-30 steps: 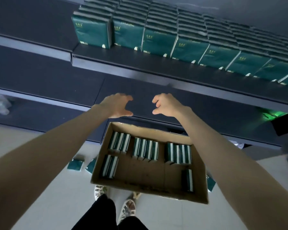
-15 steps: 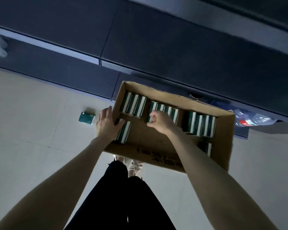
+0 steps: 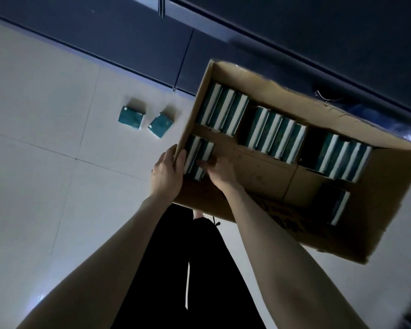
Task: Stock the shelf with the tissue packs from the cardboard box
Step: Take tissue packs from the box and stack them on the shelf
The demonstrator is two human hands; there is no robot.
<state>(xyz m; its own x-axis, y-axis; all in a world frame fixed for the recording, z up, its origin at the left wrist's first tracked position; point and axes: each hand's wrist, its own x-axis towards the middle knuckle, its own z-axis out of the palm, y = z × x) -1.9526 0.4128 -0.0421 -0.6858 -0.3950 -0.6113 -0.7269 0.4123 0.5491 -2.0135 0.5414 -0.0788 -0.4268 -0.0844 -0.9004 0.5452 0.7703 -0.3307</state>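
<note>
An open cardboard box (image 3: pixel 266 173) lies on the floor in front of the dark shelf unit (image 3: pixel 294 39). Green and white tissue packs stand on edge inside it in short rows (image 3: pixel 275 136). At the near left corner stands a pair of tissue packs (image 3: pixel 198 151). My left hand (image 3: pixel 166 172) grips this pair from the left, at the box wall. Fingers of my right hand (image 3: pixel 220 172) curl against the pair's right side. The stocked shelf is out of view.
Two loose tissue packs (image 3: pixel 131 117) (image 3: pixel 160 125) lie on the pale tiled floor left of the box. A single pack (image 3: pixel 339 205) stands at the box's near right. My legs in black trousers (image 3: pixel 188 269) are just below the box.
My hands came down from shelf height into the box. The right hand shifted left from the middle row to the corner pair, and both hands now close on it.
</note>
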